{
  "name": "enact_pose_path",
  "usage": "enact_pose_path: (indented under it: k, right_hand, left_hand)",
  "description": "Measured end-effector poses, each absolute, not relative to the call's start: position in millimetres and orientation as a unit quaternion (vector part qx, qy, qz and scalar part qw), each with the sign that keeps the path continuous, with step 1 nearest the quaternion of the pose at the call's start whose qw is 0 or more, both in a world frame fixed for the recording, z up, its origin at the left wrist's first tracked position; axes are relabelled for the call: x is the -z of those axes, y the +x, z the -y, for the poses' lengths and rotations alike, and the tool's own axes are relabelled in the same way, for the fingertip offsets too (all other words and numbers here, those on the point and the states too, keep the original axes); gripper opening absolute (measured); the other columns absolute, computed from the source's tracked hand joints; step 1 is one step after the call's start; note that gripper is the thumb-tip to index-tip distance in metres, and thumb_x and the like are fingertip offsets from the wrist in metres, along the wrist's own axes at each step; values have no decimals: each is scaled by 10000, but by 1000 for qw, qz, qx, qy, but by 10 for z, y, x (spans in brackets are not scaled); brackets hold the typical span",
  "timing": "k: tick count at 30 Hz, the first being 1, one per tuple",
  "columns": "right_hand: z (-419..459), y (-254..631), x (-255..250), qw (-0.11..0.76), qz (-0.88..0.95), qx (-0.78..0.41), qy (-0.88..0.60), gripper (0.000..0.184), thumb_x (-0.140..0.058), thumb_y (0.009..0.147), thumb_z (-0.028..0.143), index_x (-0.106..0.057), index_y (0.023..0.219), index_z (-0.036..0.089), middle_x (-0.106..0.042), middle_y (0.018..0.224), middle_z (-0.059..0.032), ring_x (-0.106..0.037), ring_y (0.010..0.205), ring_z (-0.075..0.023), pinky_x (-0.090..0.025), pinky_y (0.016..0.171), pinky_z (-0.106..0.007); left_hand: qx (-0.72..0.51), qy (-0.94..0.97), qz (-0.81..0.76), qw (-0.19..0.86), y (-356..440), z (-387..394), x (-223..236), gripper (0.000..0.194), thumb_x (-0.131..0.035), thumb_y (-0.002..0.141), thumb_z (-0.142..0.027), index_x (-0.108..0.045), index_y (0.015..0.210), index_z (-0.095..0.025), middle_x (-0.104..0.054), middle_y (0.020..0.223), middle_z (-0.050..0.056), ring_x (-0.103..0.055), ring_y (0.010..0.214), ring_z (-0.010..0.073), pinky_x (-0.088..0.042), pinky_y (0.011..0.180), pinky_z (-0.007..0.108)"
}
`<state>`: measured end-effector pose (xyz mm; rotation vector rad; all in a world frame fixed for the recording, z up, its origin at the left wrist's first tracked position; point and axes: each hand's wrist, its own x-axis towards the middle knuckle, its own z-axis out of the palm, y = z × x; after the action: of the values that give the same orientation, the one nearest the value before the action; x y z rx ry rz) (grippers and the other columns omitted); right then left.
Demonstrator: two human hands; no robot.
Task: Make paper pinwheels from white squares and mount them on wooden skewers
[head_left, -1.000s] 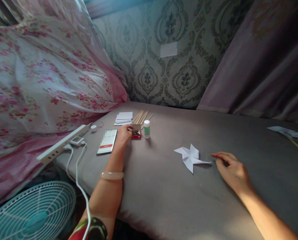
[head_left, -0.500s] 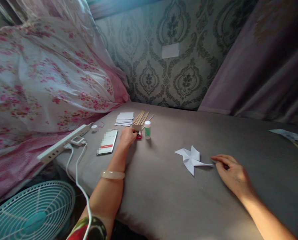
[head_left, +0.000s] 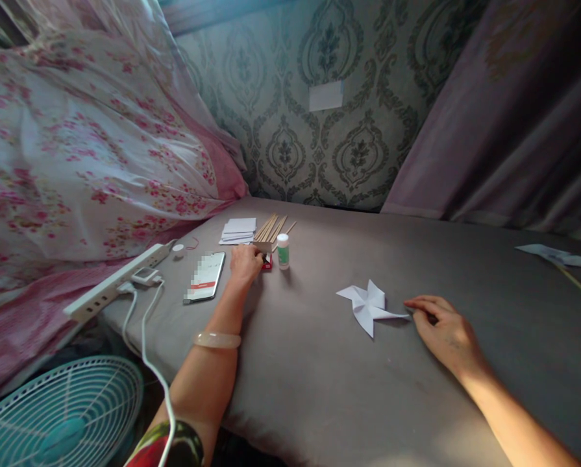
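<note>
On the grey bed sheet (head_left: 314,389), a white folded-paper pinwheel (head_left: 368,306) lies with its blades spread. The fingers of my right hand (head_left: 446,331) are pinched together at the tip of its right-hand blade. Farther off to the left, my left hand (head_left: 245,261) has its fingers closed at a small open red box (head_left: 267,261). Dark little items show inside that box; what the fingertips grip is hidden. A white-capped glue bottle with a green label (head_left: 283,253) stands just right of the box.
Behind the box lie wooden sticks (head_left: 272,228) and a stack of white paper (head_left: 239,230). A phone (head_left: 205,277) rests left of my forearm, near a power strip (head_left: 117,283) with white cables. A fan (head_left: 66,415) stands below the edge. Another paper piece on a stick (head_left: 557,255) lies far right.
The whole view has shifted slightly, so everything appears a little farther left. Both hands keep their places, one at the red box and the other at the pinwheel's blade tip.
</note>
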<state>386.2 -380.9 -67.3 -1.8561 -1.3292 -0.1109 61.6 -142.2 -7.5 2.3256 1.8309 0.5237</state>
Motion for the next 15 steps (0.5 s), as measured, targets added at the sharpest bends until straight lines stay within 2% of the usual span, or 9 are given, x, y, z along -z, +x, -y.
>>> enact_pose_path:
  k: [4,7,9,11,15]
  right_hand:
    - [3807,3831,643,427,522,48,-737,262,-437,749,280,-690,766,212,-657,912,-57,-633,842,-194,-492,768,-306]
    - [3804,3800,593,454,507,67,-730,262,-437,751,267,-690,777,208,-658,891,-62,-634,832,-198,-493,771,-315]
    - [3800,3776,533,470,503,88,-720,257,-442,761,254,-690,809,204,-659,891,-66,-635,839,-200,-493,775,-317]
    - [3795,3744,455,480,512,117,-703,242,-458,779,238,-687,844,196,-664,884,-71,-640,836,-202,-493,780,-320]
    - [3797,3632,297,495,544,166,-657,179,-502,826,214,-678,842,189,-677,829,-71,-642,751,-189,-488,744,-324]
  left_hand:
    - [-292,727,-620,29,618,1460,-46,299,-502,809,-270,-732,934,-125,-667,985,162,-563,1021,287,-381,941,375]
    - [-442,679,-581,77,666,1538,-192,299,-519,804,-326,-724,922,-143,-677,923,102,-593,886,225,-430,854,322]
    - [-530,652,-514,173,756,1632,-274,317,-556,778,-386,-714,913,-146,-677,850,59,-585,766,174,-446,732,270]
    - [-568,626,-443,299,898,1760,-315,339,-612,731,-434,-705,880,-144,-655,750,26,-545,659,133,-421,626,238]
    - [-522,593,-341,509,1267,2068,-274,300,-728,626,-400,-687,777,-144,-575,639,-11,-429,537,72,-330,515,210]
